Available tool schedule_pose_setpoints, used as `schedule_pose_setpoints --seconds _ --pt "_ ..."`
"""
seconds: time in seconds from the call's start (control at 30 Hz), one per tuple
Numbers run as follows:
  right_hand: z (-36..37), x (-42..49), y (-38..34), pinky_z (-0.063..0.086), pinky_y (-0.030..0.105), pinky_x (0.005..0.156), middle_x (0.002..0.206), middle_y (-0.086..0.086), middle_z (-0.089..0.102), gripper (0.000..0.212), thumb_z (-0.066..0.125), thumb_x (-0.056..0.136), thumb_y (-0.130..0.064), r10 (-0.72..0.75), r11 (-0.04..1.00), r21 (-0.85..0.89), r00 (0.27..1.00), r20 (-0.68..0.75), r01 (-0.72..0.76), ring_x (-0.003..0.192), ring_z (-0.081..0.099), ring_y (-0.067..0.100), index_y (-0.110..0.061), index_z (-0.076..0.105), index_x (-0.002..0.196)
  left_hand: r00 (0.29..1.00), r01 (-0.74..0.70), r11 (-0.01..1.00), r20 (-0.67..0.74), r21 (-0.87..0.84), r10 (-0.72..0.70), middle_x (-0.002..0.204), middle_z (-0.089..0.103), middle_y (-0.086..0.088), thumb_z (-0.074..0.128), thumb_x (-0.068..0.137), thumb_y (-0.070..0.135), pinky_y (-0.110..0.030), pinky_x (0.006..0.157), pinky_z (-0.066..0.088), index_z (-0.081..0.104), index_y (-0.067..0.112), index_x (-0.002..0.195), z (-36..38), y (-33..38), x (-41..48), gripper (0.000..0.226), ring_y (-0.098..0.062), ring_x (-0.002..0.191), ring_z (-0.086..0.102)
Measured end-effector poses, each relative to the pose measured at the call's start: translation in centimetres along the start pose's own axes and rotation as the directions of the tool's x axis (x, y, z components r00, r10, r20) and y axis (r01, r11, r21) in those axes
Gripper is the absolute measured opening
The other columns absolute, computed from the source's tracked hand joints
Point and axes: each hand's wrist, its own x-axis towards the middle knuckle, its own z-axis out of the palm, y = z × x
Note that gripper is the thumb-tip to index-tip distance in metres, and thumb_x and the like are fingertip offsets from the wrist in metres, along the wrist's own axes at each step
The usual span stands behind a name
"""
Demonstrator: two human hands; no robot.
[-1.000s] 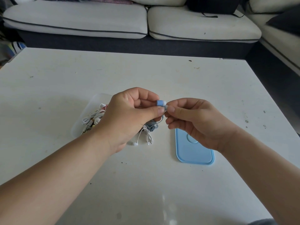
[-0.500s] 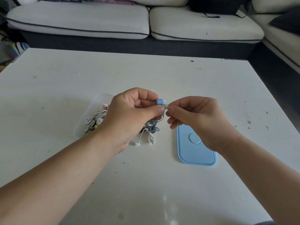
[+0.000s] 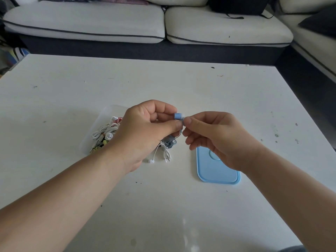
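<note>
Lid (image 3: 218,174) off, our left hand (image 3: 145,132) and right hand (image 3: 216,140) meet mid-table, pinching one blue earbud (image 3: 178,116); tangled cords (image 3: 105,133) await.

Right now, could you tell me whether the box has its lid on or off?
Off. The blue lid lies flat on the table, apart from the box, whose top is open over tangled earphones.

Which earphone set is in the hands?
The blue earphones: left hand and right hand pinch the bud. The white earphones, red earphones and yellow earphones lie in the clear container.
</note>
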Motion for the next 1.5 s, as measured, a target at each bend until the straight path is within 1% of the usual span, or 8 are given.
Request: schedule_pose_setpoints --seconds 0.13,0.37,0.57,0.77,1.0,1.2,1.33,1.5 --pt "-0.2 0.0 0.1 0.057 0.033 0.065 0.082 0.017 0.072 0.011 0.074 0.091 -0.010 -0.052 0.997 -0.058 0.999 -0.007 0.052 0.071 0.066 0.027 0.000 0.077 0.091 1.000 0.026 0.999 0.012 -0.019 -0.026 0.092 0.080 -0.010 0.081 0.082 -0.002 -0.036 0.080 0.063 0.071 0.007 0.107 -0.1 -0.1 0.1 0.028 -0.032 0.080 0.078" --pt "0.0 0.0 0.6 0.061 0.034 0.066 0.081 0.013 0.076 0.008 0.073 0.093 -0.013 -0.129 0.953 -0.281 0.991 -0.033 0.115 0.067 0.069 0.021 -0.007 0.078 0.090 0.996 0.094 0.995 0.008 -0.012 -0.094 0.088 0.080 -0.010 0.081 0.082 -0.004 -0.027 0.068 0.059 0.071 0.006 0.105 -0.2 -0.4 0.1 0.027 -0.026 0.073 0.077" --pt "0.6 0.7 1.0 0.056 0.035 0.064 0.086 0.020 0.073 0.027 0.065 0.099 -0.022 0.061 0.989 -0.138 0.998 0.021 -0.057 0.072 0.066 0.029 0.003 0.075 0.094 0.997 0.073 0.997 -0.026 -0.003 -0.073 0.085 0.079 -0.011 0.083 0.080 -0.003 -0.030 0.071 0.064 0.070 0.004 0.102 -0.8 -0.5 -0.2 0.027 -0.026 0.070 0.075" --pt "2.9 1.3 0.9 0.053 0.037 0.061 0.086 0.020 0.074 0.029 0.061 0.102 -0.022 0.029 0.982 -0.185 1.000 -0.005 -0.030 0.069 0.065 0.026 0.001 0.074 0.092 0.997 0.013 0.993 -0.078 0.116 -0.003 0.089 0.079 -0.006 0.088 0.079 0.007 -0.029 0.075 0.063 0.073 0.013 0.100 -2.2 -0.4 -0.3 0.027 -0.015 0.071 0.076" --pt "6.2 2.2 1.1 0.053 0.033 0.056 0.081 0.013 0.075 0.042 0.057 0.102 -0.043 0.027 0.970 -0.238 0.998 -0.058 -0.040 0.062 0.066 0.021 -0.006 0.075 0.094 0.981 -0.016 0.988 -0.187 0.151 0.045 0.089 0.077 -0.008 0.083 0.084 0.005 -0.034 0.066 0.064 0.073 0.014 0.101 -4.8 0.4 -0.1 0.022 -0.015 0.072 0.076" --pt "9.6 3.5 1.9 0.052 0.034 0.056 0.076 0.009 0.073 0.043 0.056 0.103 -0.041 0.039 0.981 -0.188 0.996 -0.078 -0.053 0.060 0.064 0.021 -0.004 0.075 0.091 0.929 0.007 0.932 -0.347 0.362 0.128 0.083 0.077 -0.003 0.081 0.084 0.005 -0.031 0.063 0.060 0.072 0.018 0.097 -10.2 0.6 2.4 0.021 -0.017 0.072 0.076" --pt "11.6 4.1 2.6 0.052 0.036 0.058 0.075 0.008 0.073 0.041 0.056 0.103 -0.039 0.040 0.984 -0.173 0.998 -0.048 -0.047 0.062 0.065 0.020 -0.005 0.074 0.091 0.940 0.053 0.827 -0.308 0.559 0.148 0.080 0.074 -0.002 0.073 0.085 0.000 -0.033 0.068 0.064 0.075 0.019 0.093 -12.1 -0.8 4.3 0.020 -0.020 0.067 0.074" --pt "11.7 4.1 3.0 0.054 0.035 0.060 0.076 0.007 0.074 0.042 0.056 0.103 -0.041 0.045 0.983 -0.174 0.997 -0.055 -0.054 0.062 0.065 0.019 -0.006 0.075 0.090 0.946 0.067 0.711 -0.271 0.700 0.178 0.089 0.074 0.001 0.074 0.086 0.007 -0.026 0.078 0.056 0.076 0.020 0.097 -11.7 -2.7 6.1 0.017 -0.020 0.085 0.071"
